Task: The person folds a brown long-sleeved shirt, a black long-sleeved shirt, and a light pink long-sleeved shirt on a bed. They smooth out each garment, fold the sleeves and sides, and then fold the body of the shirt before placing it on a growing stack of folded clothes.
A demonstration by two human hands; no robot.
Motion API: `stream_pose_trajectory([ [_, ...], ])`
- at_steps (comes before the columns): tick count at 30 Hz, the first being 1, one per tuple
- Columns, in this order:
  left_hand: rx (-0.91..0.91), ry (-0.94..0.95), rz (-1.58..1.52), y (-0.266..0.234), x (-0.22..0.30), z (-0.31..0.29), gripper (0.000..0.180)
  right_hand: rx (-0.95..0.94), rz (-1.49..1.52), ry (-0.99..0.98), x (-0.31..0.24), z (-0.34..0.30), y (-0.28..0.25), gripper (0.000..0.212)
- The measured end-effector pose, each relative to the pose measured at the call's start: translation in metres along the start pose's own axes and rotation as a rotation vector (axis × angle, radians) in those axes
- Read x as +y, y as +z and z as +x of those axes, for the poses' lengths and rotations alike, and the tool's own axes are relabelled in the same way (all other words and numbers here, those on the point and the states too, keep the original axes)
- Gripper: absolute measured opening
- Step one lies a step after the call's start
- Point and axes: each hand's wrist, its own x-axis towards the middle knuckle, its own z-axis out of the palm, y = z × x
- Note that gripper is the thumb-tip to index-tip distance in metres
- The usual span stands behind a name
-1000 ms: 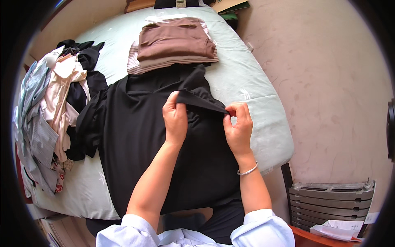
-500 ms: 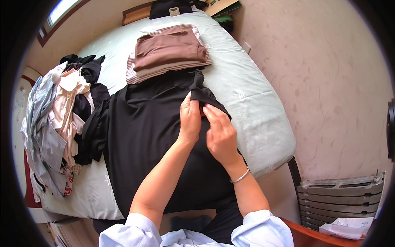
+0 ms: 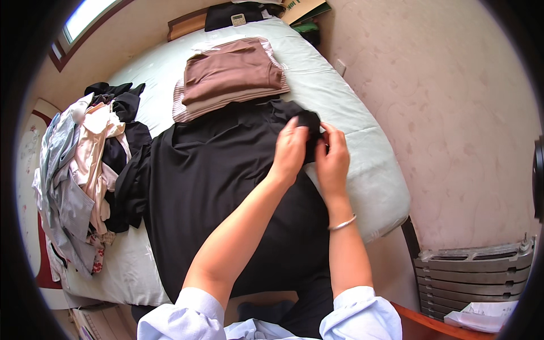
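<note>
A black short-sleeved top (image 3: 226, 187) lies spread over the near part of the bed, its far edge against a stack of folded clothes. At its upper right, my left hand (image 3: 292, 146) grips the bunched sleeve from the left, thumb on top. On the sleeve's right side, my right hand (image 3: 333, 156) has its fingers bent round the same cloth, with a silver bangle on that wrist. Between the hands the sleeve is lifted and slightly blurred; the fingertips are partly hidden by it. The top's other sleeve (image 3: 133, 184) rests at the left beside a clothes heap.
Folded clothes (image 3: 232, 71), brown on top, are stacked beyond the black top. A loose clothes heap (image 3: 79, 170) covers the bed's left side. The pale green bed (image 3: 368, 175) borders a wall at right. A metal radiator (image 3: 476, 275) stands at lower right; a small remote (image 3: 238, 20) lies at the far end.
Both hands have moved right and slightly farther away with the sleeve. The sleeve, earlier folded over flatter, is now bunched and raised off the bed's right side.
</note>
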Motion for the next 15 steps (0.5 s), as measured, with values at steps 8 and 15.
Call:
stream_pose_trajectory([
  [8,0.059,0.218,0.736,-0.096,-0.018,0.064,0.024,0.006,0.2,0.511,0.1,0.002,0.01,0.029],
  [15,0.009,0.162,1.002,-0.129,-0.013,0.101,0.027,-0.06,-0.075,0.472,0.115,0.045,0.026,0.068],
])
